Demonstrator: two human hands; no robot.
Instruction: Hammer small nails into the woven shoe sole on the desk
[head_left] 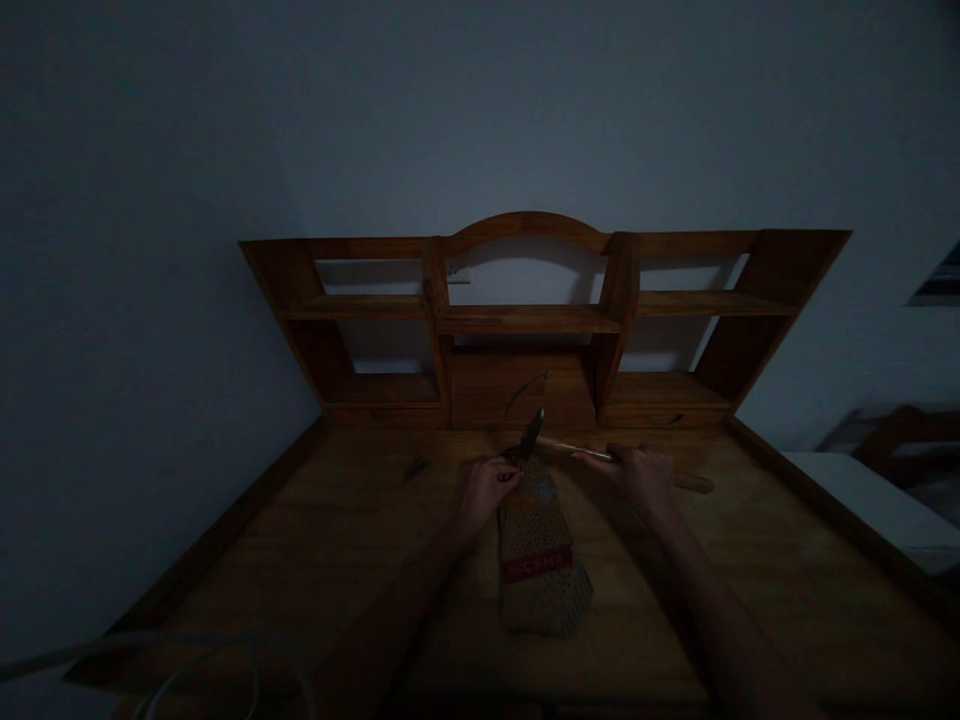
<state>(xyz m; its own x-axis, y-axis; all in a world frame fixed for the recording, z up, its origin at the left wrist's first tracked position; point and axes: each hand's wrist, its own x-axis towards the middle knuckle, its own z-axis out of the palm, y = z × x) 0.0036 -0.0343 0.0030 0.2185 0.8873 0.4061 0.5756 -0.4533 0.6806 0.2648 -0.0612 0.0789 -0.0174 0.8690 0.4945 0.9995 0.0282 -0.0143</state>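
A patterned brown paper packet [538,555] with a red band lies flat on the wooden desk [315,560] in front of me. My left hand [486,488] is closed in a pinch on the packet's far top corner. My right hand [637,472] is wrapped round a long wooden-handled tool [577,450]. The tool's dark metal tip [531,434] sits right above the packet's top edge. The room is very dim, so fine detail is lost.
A wooden hutch [525,320] with open shelves stands along the back of the desk against the wall. A small dark object [415,467] lies on the desk to the left. A pale cable [187,670] runs over the near left corner. A bed [877,500] is at the right.
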